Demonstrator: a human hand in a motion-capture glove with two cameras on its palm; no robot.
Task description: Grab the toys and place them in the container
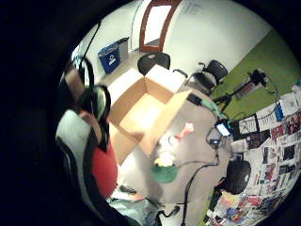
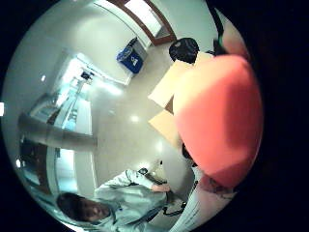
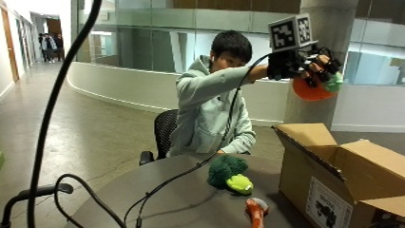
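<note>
In the outside view my gloved right hand point(image 3: 297, 64) is raised high, above the near flap of the open cardboard box point(image 3: 342, 175). It grips a red-orange round plush toy point(image 3: 310, 90) with a green part at its side. That toy fills one side of the thumb side palm view point(image 2: 219, 121) and shows red in the little finger side palm view point(image 1: 104, 169). On the round grey table point(image 3: 171, 199) lie a green broccoli plush point(image 3: 227, 173) and a small orange and white toy point(image 3: 256, 209). The little finger side palm view looks down into the box point(image 1: 141, 110), with the green plush point(image 1: 164, 172) beside it.
A black cable point(image 3: 183, 175) runs from the glove down across the table. The box stands with its flaps spread at the table's right side. A black office chair point(image 3: 161, 137) is behind the person, and more chairs point(image 1: 153, 61) stand beyond the box.
</note>
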